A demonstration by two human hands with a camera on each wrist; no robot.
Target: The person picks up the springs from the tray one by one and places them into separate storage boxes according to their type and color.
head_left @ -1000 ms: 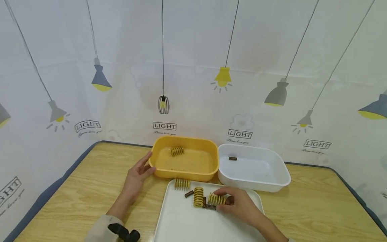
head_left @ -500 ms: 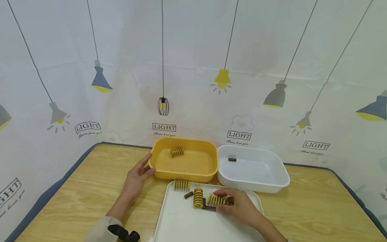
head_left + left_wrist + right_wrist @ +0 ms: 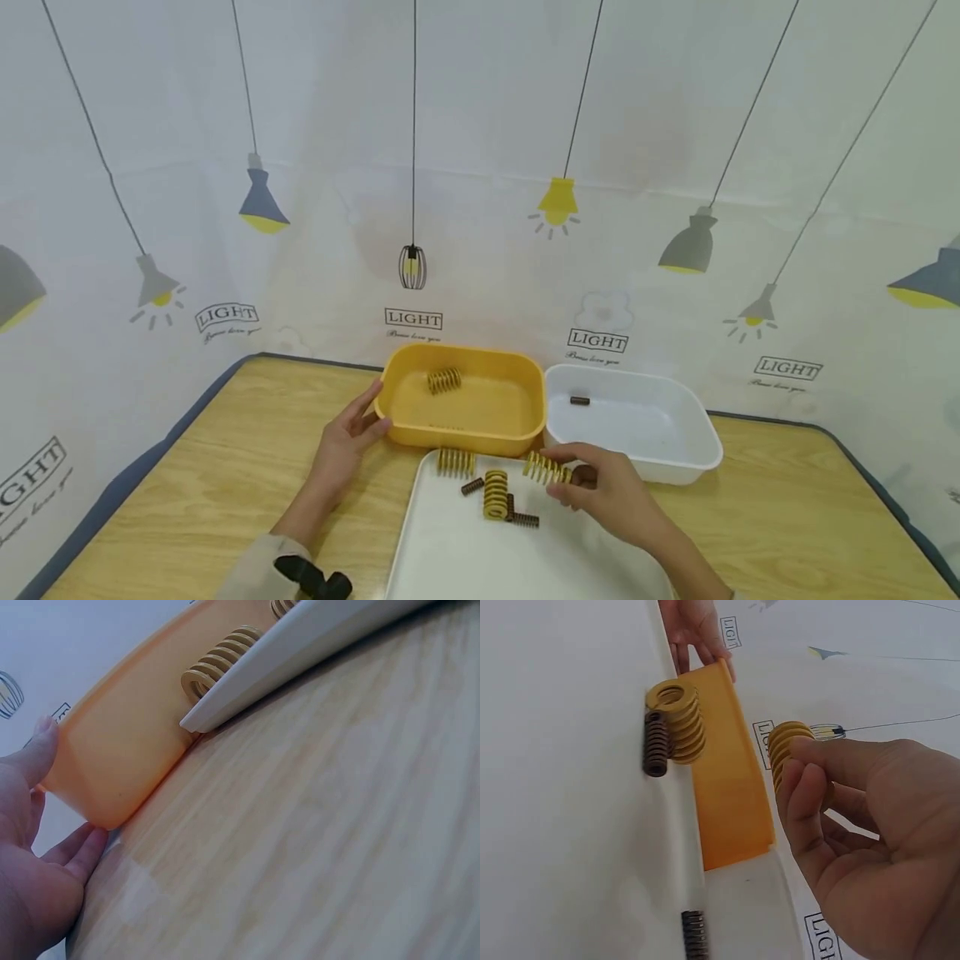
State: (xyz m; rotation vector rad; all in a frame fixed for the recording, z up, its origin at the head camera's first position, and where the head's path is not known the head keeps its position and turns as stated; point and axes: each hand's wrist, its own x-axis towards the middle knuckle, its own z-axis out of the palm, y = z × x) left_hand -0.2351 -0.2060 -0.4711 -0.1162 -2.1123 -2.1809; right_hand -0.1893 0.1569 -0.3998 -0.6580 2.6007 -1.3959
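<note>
My right hand (image 3: 618, 496) pinches a thick yellow coil spring (image 3: 545, 469) between thumb and fingertips over the far part of the white tray (image 3: 457, 558); the right wrist view shows this spring (image 3: 786, 748) partly covered by the fingers. On the tray are a yellow spring (image 3: 495, 494) in the middle, another yellow spring (image 3: 456, 462) at the far edge, and several small dark springs (image 3: 525, 520). My left hand (image 3: 341, 450) touches the left corner of the yellow bin (image 3: 491, 408), its extended fingers against the outer wall, as the left wrist view also shows.
One yellow spring (image 3: 444, 381) lies in the yellow bin. Right beside that bin stands a white bin (image 3: 637, 425) with a small dark spring (image 3: 580, 401) inside. Behind both bins, a printed curtain (image 3: 487, 250) closes off the wooden table (image 3: 255, 433).
My right hand has lifted the yellow spring from beside the small dark springs and moved it a little toward the bins. The left hand stays at the yellow bin.
</note>
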